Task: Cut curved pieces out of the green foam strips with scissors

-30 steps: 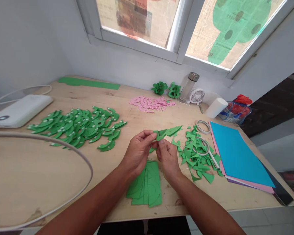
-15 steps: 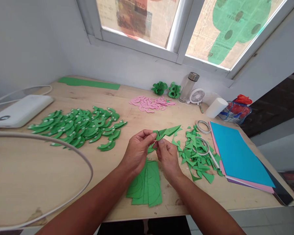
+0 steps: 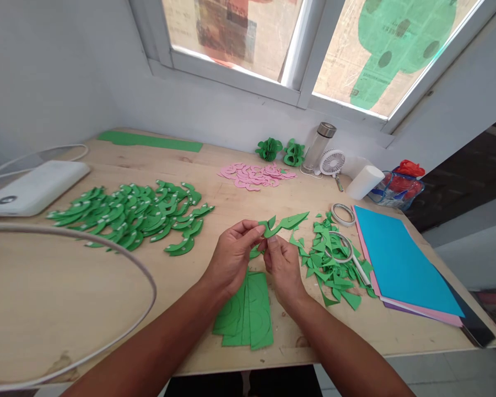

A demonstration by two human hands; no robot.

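Between both hands, above the table, is a piece of green paper [image 3: 271,230] with a cut or torn edge and a pointed end reaching right. My left hand [image 3: 233,256] pinches its left end between thumb and fingers. Its lower edge is pinched by my right hand [image 3: 281,267], close beside the left fingertips. Under the wrists lie several green paper strips [image 3: 259,314] with curved lines drawn on them. A heap of green paper scraps [image 3: 334,281] lies right of my right hand. To the left is a pile of curved green paper pieces [image 3: 136,215] with small white patches.
Pink paper cut-outs [image 3: 252,176] lie farther back, near two green paper balls [image 3: 268,149], a bottle [image 3: 319,146] and a small fan [image 3: 333,161]. Tape rolls [image 3: 343,214] and blue paper [image 3: 405,259] are at right. A cable [image 3: 146,270] loops at left near a white power bank [image 3: 37,187].
A gap has opened in the green paper between its small upper-left flap and its long right part, which has shifted slightly right. Both hands stay almost in place.
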